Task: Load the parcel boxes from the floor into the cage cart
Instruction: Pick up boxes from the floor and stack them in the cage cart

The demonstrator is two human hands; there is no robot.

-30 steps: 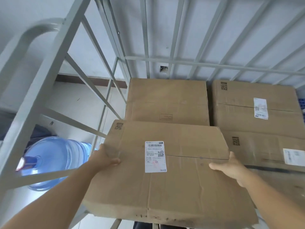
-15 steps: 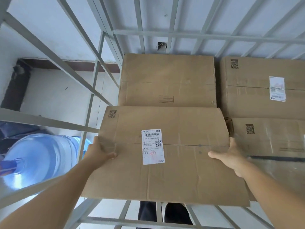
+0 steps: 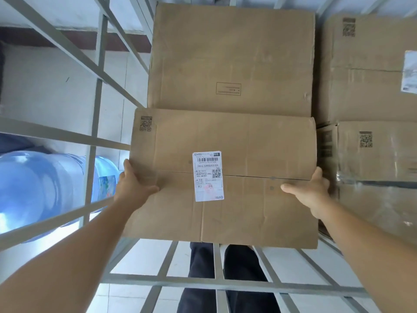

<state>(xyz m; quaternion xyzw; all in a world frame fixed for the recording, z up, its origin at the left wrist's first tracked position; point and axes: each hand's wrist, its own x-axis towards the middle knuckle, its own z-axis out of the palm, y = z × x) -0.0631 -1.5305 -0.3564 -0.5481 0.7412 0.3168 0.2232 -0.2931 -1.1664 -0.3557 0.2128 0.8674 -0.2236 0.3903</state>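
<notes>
Parcel box of flat brown cardboard with a white shipping label (image 3: 222, 177) sits low inside the grey metal cage cart (image 3: 97, 114), against the brown box behind (image 3: 230, 57). Left hand (image 3: 133, 188) and right hand (image 3: 311, 193) grasp its opposite side edges, thumbs laid on top; the other fingers are hidden. Judged purpose: a symmetrical hold keeps it level while squaring it into the front-left slot beside the taped cardboard box (image 3: 374, 172). Blue water bottle (image 3: 45, 190) stands outside the bars.

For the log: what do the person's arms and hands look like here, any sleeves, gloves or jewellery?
Both forearms are bare right to the frame edge, so no sleeve shows. The left hand and right hand wear no gloves, and no watch, ring or wristband is visible. The fingers are mostly hidden; only the thumbs show clearly.
</notes>
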